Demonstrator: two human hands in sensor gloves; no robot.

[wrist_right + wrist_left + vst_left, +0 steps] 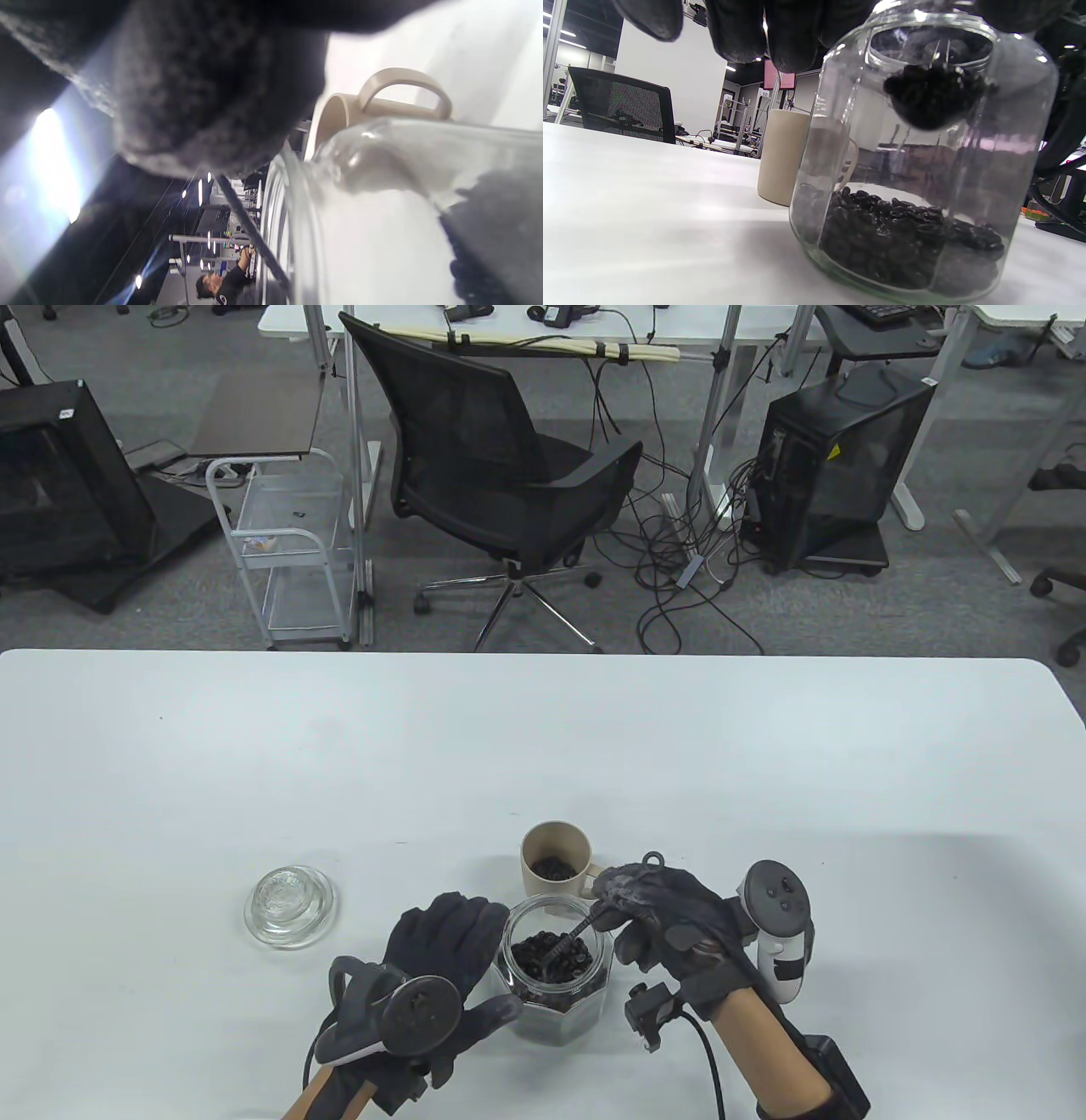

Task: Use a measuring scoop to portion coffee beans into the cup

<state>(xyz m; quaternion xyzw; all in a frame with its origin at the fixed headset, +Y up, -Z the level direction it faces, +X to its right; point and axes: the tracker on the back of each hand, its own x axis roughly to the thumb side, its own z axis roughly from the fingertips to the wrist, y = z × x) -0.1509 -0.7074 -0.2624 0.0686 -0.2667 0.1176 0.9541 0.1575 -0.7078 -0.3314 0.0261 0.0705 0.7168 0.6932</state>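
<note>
On the counter (254, 746) the glass jar (556, 976) of coffee beans (556, 957) stands open near the front edge, and the cup (554, 861) sits just beside it at about 12 o'clock, so close that in the left wrist view the two overlap. The right hand (670, 912) is curled, its fingers (612, 891) pinching the top of the measuring scoop (567, 943) handle above the jar's rim at roughly 1 o'clock. The scoop's long axis slants from that pinch down toward 7 o'clock, bowl end lowest and pointing into the jar. The left wrist view shows the bowl heaped with beans and hanging high in the jar, just below the neck and well above the bean bed. The left hand (441, 976) lies at the jar's 9 o'clock, fingers wrapped against the glass wall with the thumb toward the front, steadying it. The glass lid (289, 906) rests well apart at about 9 o'clock, out of the way. The cup already holds some beans. The relation that matters is short: the cup mouth lies at 12 o'clock from the loaded bowl, on the far side of the jar rim, and the right hand is the nearer one. I judge the load must clear the neck upright, then travel toward 12 o'clock before tipping; tilting early would likely spill beans back or onto the counter.
</note>
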